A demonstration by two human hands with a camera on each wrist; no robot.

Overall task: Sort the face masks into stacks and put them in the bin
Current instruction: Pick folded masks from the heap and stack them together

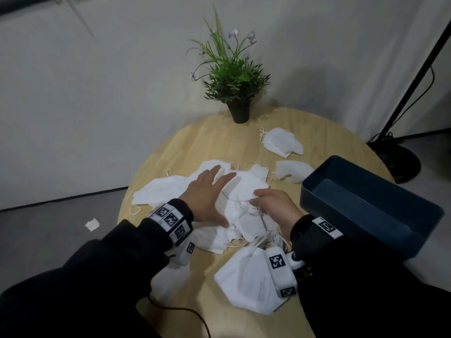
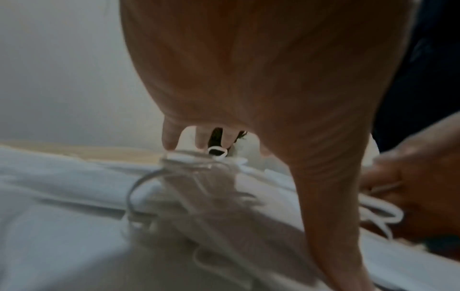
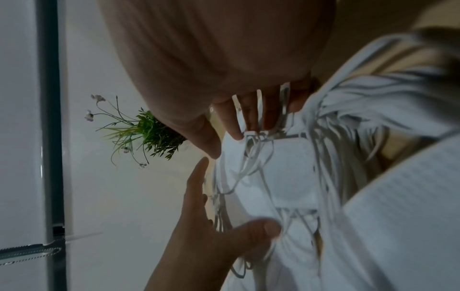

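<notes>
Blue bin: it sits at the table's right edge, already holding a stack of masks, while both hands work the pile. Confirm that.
Not quite. In the head view the blue bin sits at the table's right edge but holds no masks; both hands are on the pile.

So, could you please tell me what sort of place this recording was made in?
Probably an indoor recording corner rather than a home: a small round wooden table against plain white backdrop walls, a potted plant as decoration, and a black equipment stand with cables.
</notes>
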